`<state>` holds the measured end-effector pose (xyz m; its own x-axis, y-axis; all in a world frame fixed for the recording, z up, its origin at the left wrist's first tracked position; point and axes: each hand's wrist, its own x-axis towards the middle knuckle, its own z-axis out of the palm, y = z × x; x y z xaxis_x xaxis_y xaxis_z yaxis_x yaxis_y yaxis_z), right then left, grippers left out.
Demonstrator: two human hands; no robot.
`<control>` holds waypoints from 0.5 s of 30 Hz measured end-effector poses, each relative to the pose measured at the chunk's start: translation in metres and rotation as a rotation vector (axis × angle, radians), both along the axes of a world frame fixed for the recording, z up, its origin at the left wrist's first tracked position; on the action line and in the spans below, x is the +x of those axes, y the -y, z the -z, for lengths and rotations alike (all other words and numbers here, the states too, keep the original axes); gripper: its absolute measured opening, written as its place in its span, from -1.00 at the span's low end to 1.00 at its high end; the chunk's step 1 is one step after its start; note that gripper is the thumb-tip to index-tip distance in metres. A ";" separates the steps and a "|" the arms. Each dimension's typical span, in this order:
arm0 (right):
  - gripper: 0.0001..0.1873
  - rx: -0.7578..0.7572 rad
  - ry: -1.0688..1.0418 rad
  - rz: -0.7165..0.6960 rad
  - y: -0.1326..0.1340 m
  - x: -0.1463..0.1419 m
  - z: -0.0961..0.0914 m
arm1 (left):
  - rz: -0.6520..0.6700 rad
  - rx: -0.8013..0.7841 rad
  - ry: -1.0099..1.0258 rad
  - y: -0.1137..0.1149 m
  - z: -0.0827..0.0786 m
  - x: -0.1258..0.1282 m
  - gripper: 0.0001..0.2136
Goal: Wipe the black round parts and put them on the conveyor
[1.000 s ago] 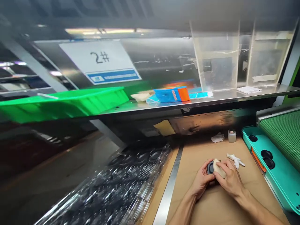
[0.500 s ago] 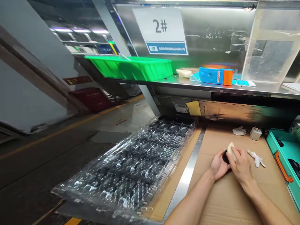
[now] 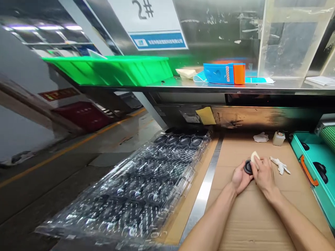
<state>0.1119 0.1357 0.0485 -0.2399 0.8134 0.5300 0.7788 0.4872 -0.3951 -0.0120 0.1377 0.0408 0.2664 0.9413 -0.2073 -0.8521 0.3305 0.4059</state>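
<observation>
While the left hand [image 3: 240,180] cradles a round black part [image 3: 247,167] in curled fingers over a cardboard-covered bench [image 3: 248,223], the right hand [image 3: 265,175] pinches a cream pad [image 3: 254,156] at the part's right edge; a crumpled white cloth [image 3: 280,166] lies to the right, a clear plastic tray [image 3: 183,188] of black rounds [image 3: 172,140] to the left

Bare L/R forearms [image 3: 217,216] & fingers [image 3: 259,164]
</observation>
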 end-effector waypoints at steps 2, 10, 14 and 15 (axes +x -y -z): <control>-0.59 -0.027 0.041 -0.102 0.001 0.001 0.001 | 0.015 0.010 0.007 0.001 0.001 0.000 -0.68; -0.61 -0.055 0.070 -0.156 0.002 0.004 0.003 | 0.013 0.008 -0.011 0.003 0.000 0.001 -0.69; -0.60 -0.065 -0.118 -0.006 -0.014 0.015 0.000 | -0.053 0.012 -0.020 0.002 0.000 0.001 -0.72; -0.57 -0.089 -0.169 -0.027 -0.017 0.019 -0.001 | -0.065 0.015 -0.028 0.002 0.000 0.001 -0.72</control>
<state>0.1309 0.1526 0.0499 -0.1758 0.8531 0.4912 0.6845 0.4645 -0.5618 -0.0111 0.1356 0.0406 0.1990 0.9595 -0.1992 -0.8597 0.2685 0.4346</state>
